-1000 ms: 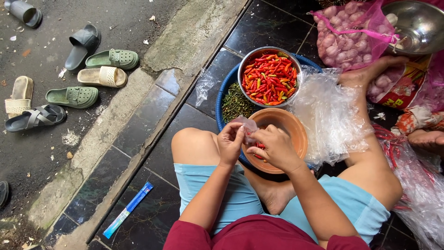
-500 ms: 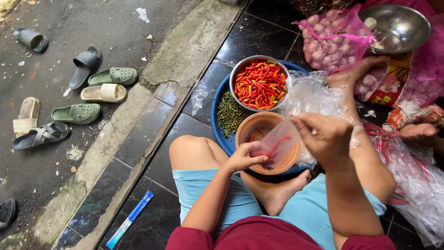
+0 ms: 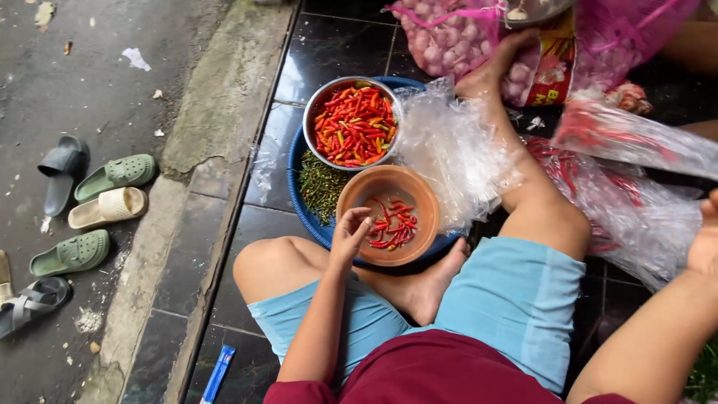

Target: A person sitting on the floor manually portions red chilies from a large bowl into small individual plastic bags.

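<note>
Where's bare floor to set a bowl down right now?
Free: the dark tiles above the metal bowl, and the tile between the curb and the blue basin. Crowded: right of the orange bowl, under plastic bags.

The right hand [image 3: 704,238], which had worked with the left over the orange bowl [image 3: 387,215] and then lifted a small clear bag above it, swung far out to the right of the bowl, past the knee. The left hand [image 3: 350,236] dropped to the bowl's near rim. The bowl's red chilies [image 3: 392,223] lay uncovered.
</note>
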